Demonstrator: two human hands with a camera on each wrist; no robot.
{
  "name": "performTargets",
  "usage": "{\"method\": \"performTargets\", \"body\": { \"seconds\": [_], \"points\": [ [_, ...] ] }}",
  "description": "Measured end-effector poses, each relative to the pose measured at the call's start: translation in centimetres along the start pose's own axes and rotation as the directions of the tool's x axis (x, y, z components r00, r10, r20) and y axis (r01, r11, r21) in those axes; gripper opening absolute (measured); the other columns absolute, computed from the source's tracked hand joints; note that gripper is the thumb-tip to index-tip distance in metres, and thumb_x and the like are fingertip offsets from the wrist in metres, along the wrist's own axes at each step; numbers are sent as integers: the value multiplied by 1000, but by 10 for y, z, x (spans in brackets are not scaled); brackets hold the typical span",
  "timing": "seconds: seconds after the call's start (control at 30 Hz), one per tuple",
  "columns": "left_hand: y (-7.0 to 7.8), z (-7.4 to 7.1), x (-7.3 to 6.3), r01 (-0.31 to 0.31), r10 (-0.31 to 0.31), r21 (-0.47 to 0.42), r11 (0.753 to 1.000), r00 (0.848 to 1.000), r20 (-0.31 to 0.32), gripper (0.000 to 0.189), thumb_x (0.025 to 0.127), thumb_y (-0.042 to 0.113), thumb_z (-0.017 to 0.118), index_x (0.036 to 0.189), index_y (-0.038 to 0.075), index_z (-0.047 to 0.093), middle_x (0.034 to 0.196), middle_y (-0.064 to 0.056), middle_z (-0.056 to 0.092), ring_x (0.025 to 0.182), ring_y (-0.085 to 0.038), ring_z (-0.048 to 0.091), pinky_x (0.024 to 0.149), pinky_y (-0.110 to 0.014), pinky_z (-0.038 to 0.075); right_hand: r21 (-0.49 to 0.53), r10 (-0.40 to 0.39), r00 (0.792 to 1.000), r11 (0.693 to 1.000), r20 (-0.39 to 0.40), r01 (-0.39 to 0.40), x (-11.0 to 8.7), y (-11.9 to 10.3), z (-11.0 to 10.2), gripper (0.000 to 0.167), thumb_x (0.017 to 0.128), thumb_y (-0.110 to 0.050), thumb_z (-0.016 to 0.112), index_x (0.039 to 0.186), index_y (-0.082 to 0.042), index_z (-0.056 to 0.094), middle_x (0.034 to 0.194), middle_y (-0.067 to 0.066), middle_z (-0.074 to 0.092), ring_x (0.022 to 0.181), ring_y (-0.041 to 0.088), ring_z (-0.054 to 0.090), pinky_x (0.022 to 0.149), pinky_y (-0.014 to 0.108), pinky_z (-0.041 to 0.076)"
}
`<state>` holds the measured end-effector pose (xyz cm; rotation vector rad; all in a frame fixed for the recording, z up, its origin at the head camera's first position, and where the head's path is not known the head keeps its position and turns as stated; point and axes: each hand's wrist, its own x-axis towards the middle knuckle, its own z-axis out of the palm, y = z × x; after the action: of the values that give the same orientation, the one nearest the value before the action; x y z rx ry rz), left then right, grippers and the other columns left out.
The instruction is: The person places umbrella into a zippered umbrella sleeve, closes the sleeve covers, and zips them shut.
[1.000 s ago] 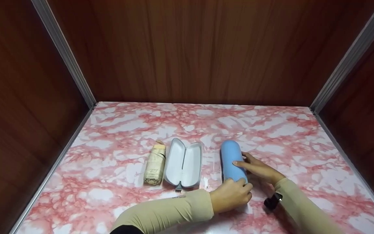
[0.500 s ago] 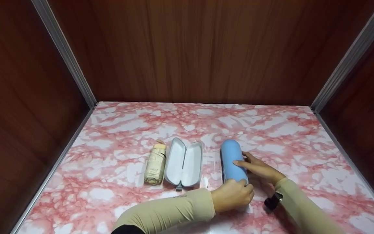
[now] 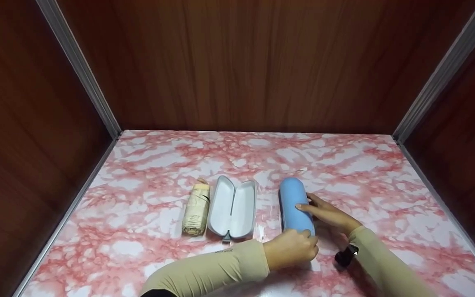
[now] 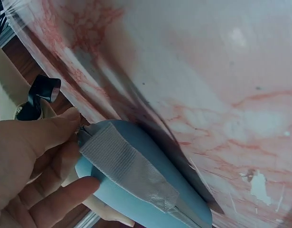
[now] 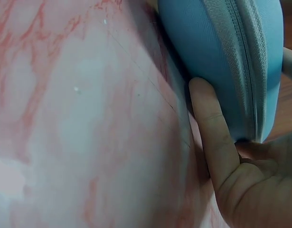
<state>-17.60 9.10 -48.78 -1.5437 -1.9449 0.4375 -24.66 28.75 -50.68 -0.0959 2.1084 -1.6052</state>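
Evidently the blue case (image 3: 293, 202) is the thing being worked on: it lies lengthwise on the worktop (image 3: 146, 165), to the right of the other items, with a hand at its near end and another along its right side. The left hand (image 3: 290, 249) has thumb and forefinger together, pinched on what looks like the zip pull (image 4: 82, 129) at the case's end. A pinch makes sense there, as so small a tab leaves no room for a fuller grip. A grey strip (image 4: 129, 166) runs along the case from that point.

The right hand (image 3: 332, 214) is clamped on the case, thumb on top and a finger along the lower side, probably to steady the body against any tug at its end. Held this way, the hand leaves the zip (image 5: 243, 61) uncovered in the right wrist view; its teeth look joined over the stretch visible there.

Well apart to the left, the white-lined case (image 3: 221, 210) lies spread with its hollows upward, which shows its inside, its clasp (image 3: 226, 238) toward the person. Just beside it is the rolled umbrella (image 3: 196, 212), lying roughly parallel, perhaps to make a tidy row.
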Motion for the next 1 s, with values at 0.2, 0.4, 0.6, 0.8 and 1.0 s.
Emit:
{"method": "performTargets", "body": {
  "seconds": [0.2,0.4,0.6,0.8,1.0],
  "points": [
    [-6,0,-8,-29,32,-74,997,999,41,15,91,21,65,96,30,77,93,13,67,79,-4,58,59,-17,49,22,8,1000,1000,-7,-8,0,-1,0,88,96,-43,65,160,-11,14,154,28,31,131,39,46,102,47,46],
    [-11,1,-13,-10,18,-144,990,998,56,17,89,16,66,98,26,76,92,11,66,78,-5,57,59,-16,49,9,20,1000,1000,-22,-20,1,-1,0,91,95,-46,66,161,-12,13,155,27,30,133,39,44,105,48,43],
    [-15,0,-14,-19,28,-160,987,998,54,18,89,14,67,98,27,77,89,11,66,77,-5,58,61,-15,49,6,22,999,1000,-37,-22,2,-1,2,95,94,-46,67,161,-9,11,156,30,28,135,41,42,106,50,41],
    [-21,1,-14,-39,53,-163,986,995,79,19,92,14,67,101,28,77,90,11,67,78,-4,59,63,-14,50,60,36,999,998,-17,-35,2,0,2,96,94,-43,68,161,-10,7,155,31,27,132,41,46,105,49,43],
    [-26,2,-14,-70,82,-146,987,994,76,20,92,15,67,103,28,77,92,12,68,79,-4,60,67,-13,50,44,23,1000,999,-8,-23,2,-2,1,93,95,-43,67,161,-11,10,154,30,31,132,40,46,106,50,41]
  ]
}}
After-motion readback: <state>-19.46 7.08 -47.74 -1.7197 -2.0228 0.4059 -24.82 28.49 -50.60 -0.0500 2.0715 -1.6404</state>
